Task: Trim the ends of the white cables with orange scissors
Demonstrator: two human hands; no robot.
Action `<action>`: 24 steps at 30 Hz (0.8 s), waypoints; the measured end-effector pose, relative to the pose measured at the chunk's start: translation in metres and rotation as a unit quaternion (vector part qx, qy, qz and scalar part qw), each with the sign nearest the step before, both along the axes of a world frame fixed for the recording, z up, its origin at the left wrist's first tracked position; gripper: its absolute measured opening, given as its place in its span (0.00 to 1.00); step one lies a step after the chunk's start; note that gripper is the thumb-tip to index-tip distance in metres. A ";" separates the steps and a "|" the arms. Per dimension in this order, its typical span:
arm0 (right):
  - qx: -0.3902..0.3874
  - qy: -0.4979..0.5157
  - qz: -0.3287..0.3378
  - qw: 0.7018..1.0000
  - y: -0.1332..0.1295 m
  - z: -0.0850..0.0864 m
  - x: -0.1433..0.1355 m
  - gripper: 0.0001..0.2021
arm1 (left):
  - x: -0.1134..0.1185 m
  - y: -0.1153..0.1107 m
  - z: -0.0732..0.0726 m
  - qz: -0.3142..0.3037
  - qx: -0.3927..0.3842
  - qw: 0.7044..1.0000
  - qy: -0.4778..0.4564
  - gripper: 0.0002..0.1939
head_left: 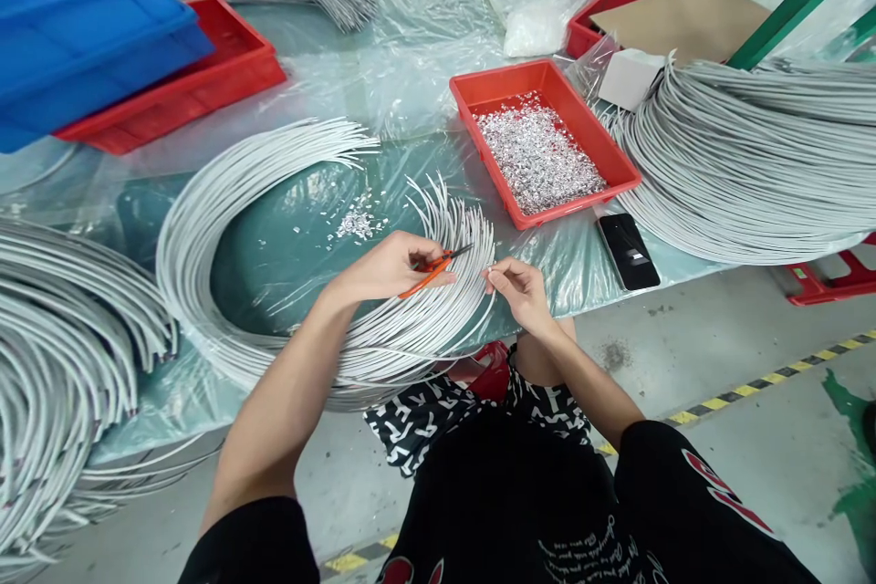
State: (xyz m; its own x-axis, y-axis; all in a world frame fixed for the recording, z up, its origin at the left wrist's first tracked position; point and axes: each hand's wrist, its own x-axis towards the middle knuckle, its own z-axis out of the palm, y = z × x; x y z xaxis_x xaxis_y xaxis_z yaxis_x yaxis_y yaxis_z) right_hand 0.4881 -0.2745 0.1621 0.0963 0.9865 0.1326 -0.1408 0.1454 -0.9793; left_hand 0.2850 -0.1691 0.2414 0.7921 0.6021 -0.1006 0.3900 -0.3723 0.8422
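Observation:
My left hand (397, 266) is closed around orange-handled snips (432, 272), their dark blades pointing right over the cable ends. With thumb and fingers pinched, my right hand (518, 288) holds the end of one white cable (490, 301) just right of the blades. Beneath both hands lies a curved bundle of white cables (198, 228), its loose ends fanned out near the snips. Small pale scraps (357, 221) are scattered inside the loop, on the green plastic-covered table (274, 283).
A red tray (479, 141) of small shiny metal pieces stands beyond my right hand. Near the table edge lies a black phone (628, 251). More cable coils (753, 164) are at right and left (61, 328). Blue bins (88, 27) sit at the upper left.

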 end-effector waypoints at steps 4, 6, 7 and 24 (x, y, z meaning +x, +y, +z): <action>-0.004 -0.022 0.007 1.000 0.000 -0.008 -0.001 0.19 | 0.017 -0.007 -0.014 0.072 -0.005 0.993 -0.090 0.16; 0.000 -0.041 0.007 0.999 0.001 -0.011 -0.002 0.18 | 0.023 -0.011 -0.018 0.065 -0.015 0.993 -0.101 0.16; 0.006 -0.052 0.006 0.999 0.001 -0.011 -0.002 0.17 | 0.025 -0.012 -0.019 0.058 -0.019 0.993 -0.103 0.16; 0.116 -0.144 0.011 0.983 -0.003 -0.008 -0.002 0.10 | 0.027 -0.011 -0.018 -0.051 -0.179 0.978 -0.091 0.17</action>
State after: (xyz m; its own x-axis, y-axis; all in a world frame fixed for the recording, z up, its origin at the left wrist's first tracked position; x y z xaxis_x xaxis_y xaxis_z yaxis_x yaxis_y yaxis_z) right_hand 0.4865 -0.2780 0.1541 0.0016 0.9277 0.3732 0.1311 0.3698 -0.9198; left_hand 0.3119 -0.1800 0.2239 0.8710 0.4704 -0.1419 0.1976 -0.0709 0.9777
